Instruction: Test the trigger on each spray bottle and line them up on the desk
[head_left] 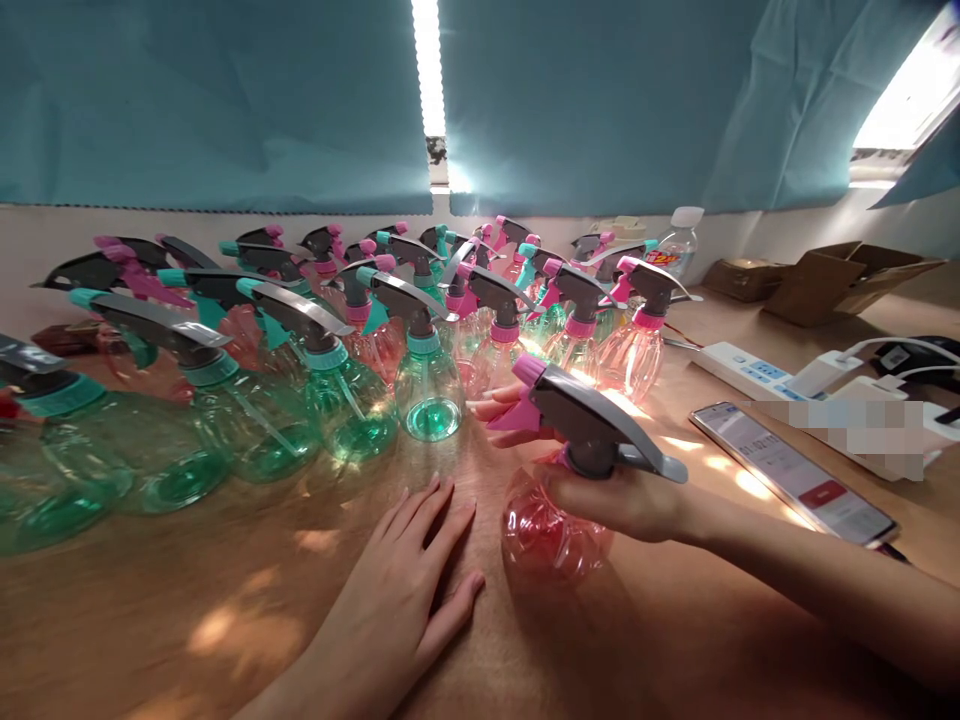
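My right hand (630,500) is wrapped round the neck of a pink spray bottle (559,535) with a grey trigger head and a pink nozzle. The bottle is upright at the front of the table, its nozzle pointing left. Some fingers reach behind the pink trigger, partly hidden by the head. My left hand (412,570) lies flat on the table to the left of that bottle, fingers stretched, holding nothing. Just beyond it stands a green spray bottle (429,395) with a grey head and a teal collar.
Several green and pink spray bottles (349,400) stand in rows across the table (247,620). At right are a lit phone (795,470), a white power strip (750,370) with plugs, and an open cardboard box (832,285). A clear bottle with a white cap (686,218) stands behind.
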